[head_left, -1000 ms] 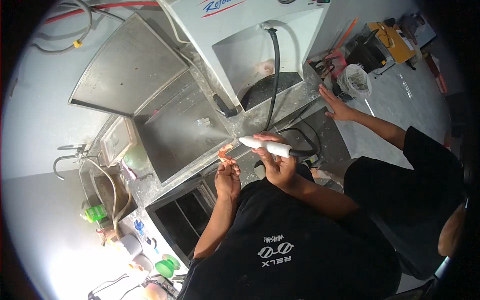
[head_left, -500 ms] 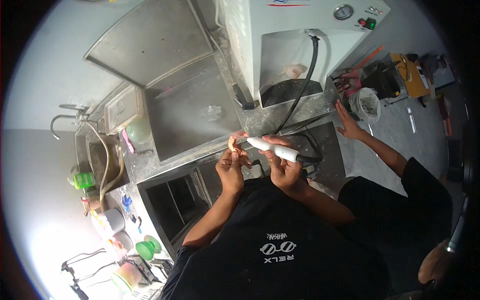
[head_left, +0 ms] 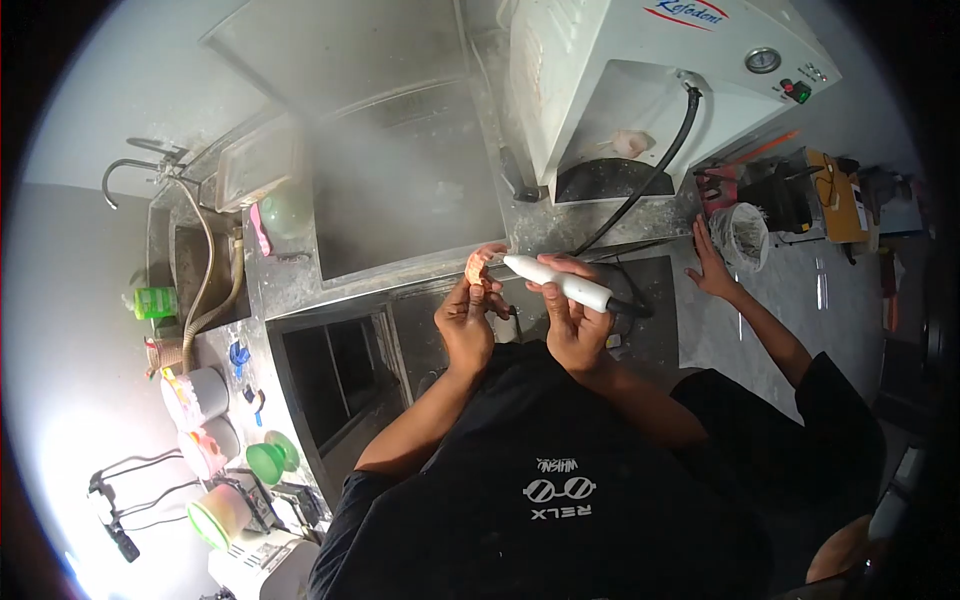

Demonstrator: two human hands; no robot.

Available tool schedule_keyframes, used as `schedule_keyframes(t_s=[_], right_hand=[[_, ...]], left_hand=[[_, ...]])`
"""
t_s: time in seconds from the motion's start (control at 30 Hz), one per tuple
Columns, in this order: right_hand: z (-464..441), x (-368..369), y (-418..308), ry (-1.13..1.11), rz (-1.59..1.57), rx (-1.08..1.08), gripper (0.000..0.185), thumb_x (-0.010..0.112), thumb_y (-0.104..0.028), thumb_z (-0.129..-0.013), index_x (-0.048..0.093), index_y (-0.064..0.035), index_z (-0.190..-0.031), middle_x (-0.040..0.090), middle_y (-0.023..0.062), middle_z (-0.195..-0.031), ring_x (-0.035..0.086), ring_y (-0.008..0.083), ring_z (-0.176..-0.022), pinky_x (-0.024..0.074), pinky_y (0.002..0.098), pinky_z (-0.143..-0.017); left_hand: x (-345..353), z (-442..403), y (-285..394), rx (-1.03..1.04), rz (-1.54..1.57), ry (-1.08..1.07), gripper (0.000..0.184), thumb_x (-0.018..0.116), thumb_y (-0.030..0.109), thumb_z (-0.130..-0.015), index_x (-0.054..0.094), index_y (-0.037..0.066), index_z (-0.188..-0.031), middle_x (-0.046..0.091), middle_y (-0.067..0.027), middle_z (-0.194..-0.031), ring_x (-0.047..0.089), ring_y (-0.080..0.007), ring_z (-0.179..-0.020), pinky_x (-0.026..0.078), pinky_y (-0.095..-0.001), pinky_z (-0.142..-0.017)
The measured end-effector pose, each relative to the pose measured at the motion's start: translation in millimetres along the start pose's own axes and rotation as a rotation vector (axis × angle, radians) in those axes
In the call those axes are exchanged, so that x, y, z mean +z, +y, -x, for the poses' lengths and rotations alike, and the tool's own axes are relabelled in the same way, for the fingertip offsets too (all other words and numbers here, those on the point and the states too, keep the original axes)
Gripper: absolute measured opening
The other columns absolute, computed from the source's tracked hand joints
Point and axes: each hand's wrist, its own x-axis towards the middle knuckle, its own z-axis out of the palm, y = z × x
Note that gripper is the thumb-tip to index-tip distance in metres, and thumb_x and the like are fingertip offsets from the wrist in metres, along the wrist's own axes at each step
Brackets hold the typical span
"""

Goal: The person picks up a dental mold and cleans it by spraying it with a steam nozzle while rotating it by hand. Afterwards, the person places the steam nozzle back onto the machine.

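My left hand (head_left: 466, 322) is closed on a small pink and orange curved piece (head_left: 478, 264), held upright between thumb and fingers. In my right hand (head_left: 578, 322) is a white handpiece (head_left: 558, 281), its nozzle pointing left at the piece, close to it. A black hose (head_left: 655, 165) runs up from behind the hand area to the white machine (head_left: 590, 50). Pale steam or mist spreads from the piece over the metal basin (head_left: 400, 240), and blurs a small object lying in it.
Beside me on the right is another person, whose hand (head_left: 712, 265) rests near a lined bin (head_left: 740, 235). A sink (head_left: 195, 260) with a curved tap, a green bottle (head_left: 154, 302), tubs and green bowls (head_left: 268, 460) stand on the left.
My left hand has brought the piece up closer to the nozzle. The mist over the basin has grown thicker and wider. The view has shifted, with the machine now further right.
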Motion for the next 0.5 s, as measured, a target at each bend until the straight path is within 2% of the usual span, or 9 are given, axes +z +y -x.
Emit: schedule_keyframes(t_s=[0.33, 0.4, 0.5], right_hand=[[-1.3, 5.2, 3.5, 0.026, -0.023, 0.049, 0.026, 0.061, 0.000, -0.097, 0.053, 0.0081, -0.121, 0.062, 0.0192, -0.122, 0.064, 0.0261, -0.112, 0.0609, 0.0329, -0.088], [-2.5, 4.3, 5.9, -0.026, 0.085, -0.028, 0.026, 0.055, -0.003, -0.101, 0.051, 0.0095, -0.123, 0.059, 0.0227, -0.126, 0.066, 0.0318, -0.109, 0.0637, 0.0368, -0.085], [-4.0, 6.7, 6.2, -0.052, 0.109, -0.052, 0.025, 0.056, -0.003, -0.101, 0.051, 0.0091, -0.123, 0.059, 0.0222, -0.125, 0.066, 0.0312, -0.109, 0.0636, 0.0370, -0.085]], left_hand=[[-6.2, -1.2, 2.1, -0.004, 0.039, 0.064, 0.029, 0.055, 0.021, -0.105, 0.063, -0.006, -0.113, 0.067, -0.0088, -0.092, 0.063, -0.0138, -0.065, 0.054, -0.0281, -0.057], [-6.3, -1.8, 3.2, -0.014, 0.040, 0.067, 0.029, 0.054, 0.019, -0.105, 0.063, -0.007, -0.114, 0.067, -0.0084, -0.092, 0.063, -0.0135, -0.065, 0.054, -0.0277, -0.058], [-6.2, -2.2, 2.4, -0.003, 0.060, 0.052, 0.031, 0.057, 0.023, -0.103, 0.063, -0.005, -0.114, 0.067, -0.0093, -0.093, 0.063, -0.0143, -0.065, 0.054, -0.0286, -0.055]])
